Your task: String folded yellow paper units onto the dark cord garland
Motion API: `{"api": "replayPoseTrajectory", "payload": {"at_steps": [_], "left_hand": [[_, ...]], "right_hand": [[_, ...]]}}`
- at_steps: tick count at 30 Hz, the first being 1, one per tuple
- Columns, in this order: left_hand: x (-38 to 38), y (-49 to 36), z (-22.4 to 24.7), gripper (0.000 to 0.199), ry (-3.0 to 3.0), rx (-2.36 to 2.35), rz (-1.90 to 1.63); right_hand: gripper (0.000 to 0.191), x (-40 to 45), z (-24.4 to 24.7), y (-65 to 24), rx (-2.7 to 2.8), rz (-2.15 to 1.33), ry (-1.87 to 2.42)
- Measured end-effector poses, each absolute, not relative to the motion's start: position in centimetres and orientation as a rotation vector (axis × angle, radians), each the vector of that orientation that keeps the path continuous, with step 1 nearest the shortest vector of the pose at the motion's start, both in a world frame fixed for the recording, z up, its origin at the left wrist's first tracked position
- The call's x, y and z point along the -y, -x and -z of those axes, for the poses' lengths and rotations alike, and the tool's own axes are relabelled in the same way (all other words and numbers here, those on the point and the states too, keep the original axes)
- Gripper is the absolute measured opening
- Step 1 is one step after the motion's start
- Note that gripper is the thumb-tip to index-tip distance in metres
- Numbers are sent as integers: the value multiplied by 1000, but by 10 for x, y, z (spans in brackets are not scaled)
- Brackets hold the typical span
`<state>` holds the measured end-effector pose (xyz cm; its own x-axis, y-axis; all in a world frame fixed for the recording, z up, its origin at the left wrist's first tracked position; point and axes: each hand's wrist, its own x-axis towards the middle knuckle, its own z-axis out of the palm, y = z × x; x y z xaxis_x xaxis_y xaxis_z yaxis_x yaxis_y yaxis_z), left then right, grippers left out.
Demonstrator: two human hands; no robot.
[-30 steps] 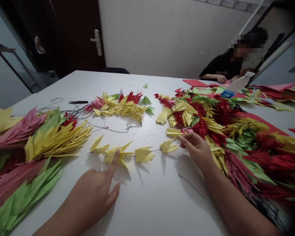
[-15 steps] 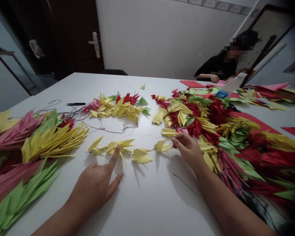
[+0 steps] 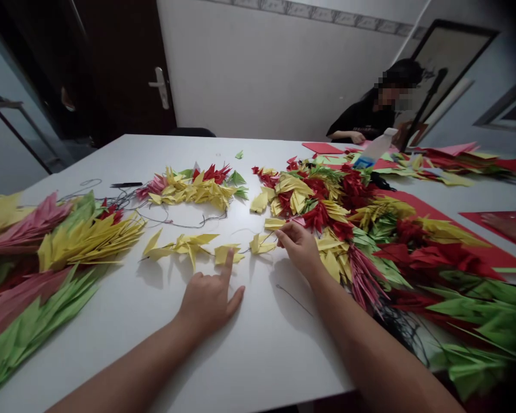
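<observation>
Left hand (image 3: 208, 301) has moved to next yellow paper piece (image 3: 223, 256), nearer right hand (image 3: 298, 249).
Left: index extended at piece, thumb spread; right: fingertips pinch dark thread (image 3: 269, 234).

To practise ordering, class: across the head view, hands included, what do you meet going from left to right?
Near-left green bundle → black tool → door handle → left hand → right hand → bottle → framed picture.

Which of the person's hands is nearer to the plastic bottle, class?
Right. The right hand is on the near side of the bottle, somewhat to its left; the left hand is farther left and closer to the camera.
</observation>
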<state>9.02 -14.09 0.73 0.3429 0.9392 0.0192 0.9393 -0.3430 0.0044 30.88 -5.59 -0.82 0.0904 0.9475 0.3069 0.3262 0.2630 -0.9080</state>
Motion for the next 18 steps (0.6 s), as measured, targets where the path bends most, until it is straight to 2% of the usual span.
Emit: {"api": "replayPoseTrajectory", "payload": {"at_steps": [5,10,13,18], "left_hand": [[122,-109,-13,69,2450,1960,103],[111,-136,-9,67,2651,1739,190],[110,-153,-9,63,2665,1777,194],[131,-118,-8,70,2867,1594,149]], "right_hand": [[31,60,3,-305,1432,-668,1265],[32,64,0,-300,1457,-732,1221],[34,63,1,-300,1450,-736,1221],[34,61,6,-306,1438,-666,1272]]}}
